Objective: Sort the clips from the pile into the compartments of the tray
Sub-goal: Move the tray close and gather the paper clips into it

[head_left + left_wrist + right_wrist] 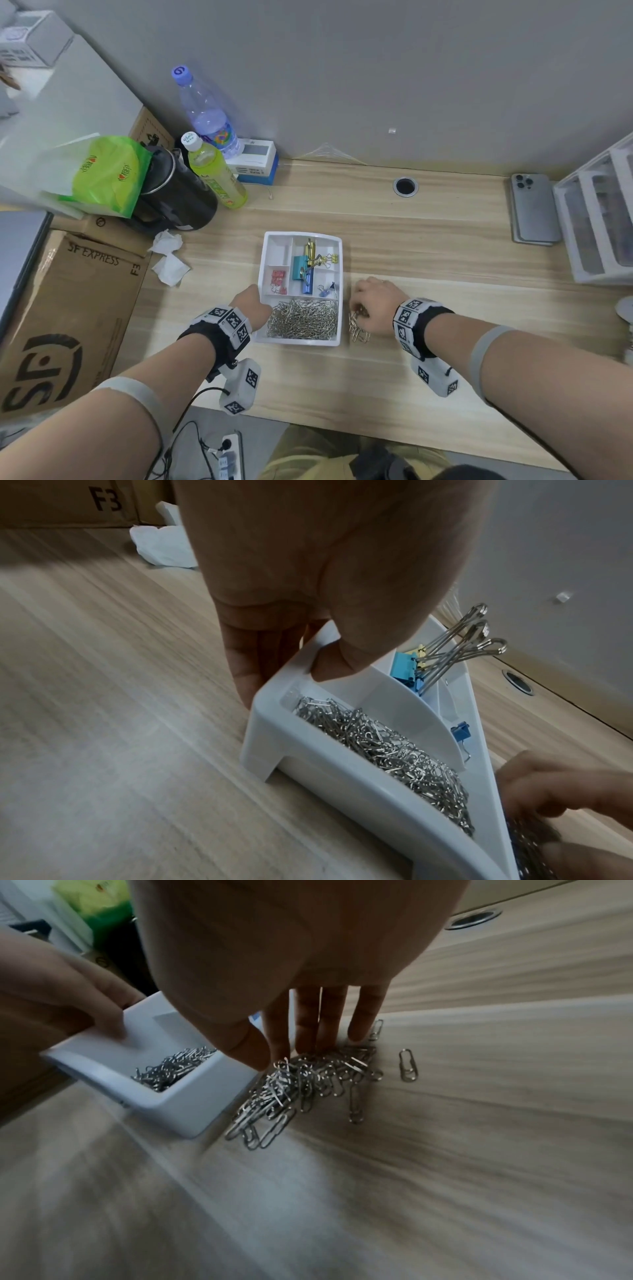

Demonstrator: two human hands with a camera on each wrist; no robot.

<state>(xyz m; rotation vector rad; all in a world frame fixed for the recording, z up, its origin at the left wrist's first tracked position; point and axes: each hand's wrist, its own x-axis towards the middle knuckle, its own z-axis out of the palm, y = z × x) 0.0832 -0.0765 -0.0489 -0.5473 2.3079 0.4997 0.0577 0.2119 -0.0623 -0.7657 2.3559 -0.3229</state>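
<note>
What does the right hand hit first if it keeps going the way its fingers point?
Probably the paper clip pile: the right hand points its fingers down onto it, seemingly already touching, with the table beneath.

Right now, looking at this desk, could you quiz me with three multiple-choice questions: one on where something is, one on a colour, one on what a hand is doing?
1. Where do the loose paper clips lie?
A. on the desk right of the tray
B. inside the cardboard box
C. on the phone

2. What colour are the small clips in the tray's left compartment?
A. green
B. pink
C. black

3. What is the left hand doing?
A. lifting a bottle
B. resting flat on the desk
C. gripping the tray's rim

Answers: 1 A, they sit under the right hand beside the tray. 2 B, the head view shows pink. 3 C, thumb inside, fingers outside.
</note>
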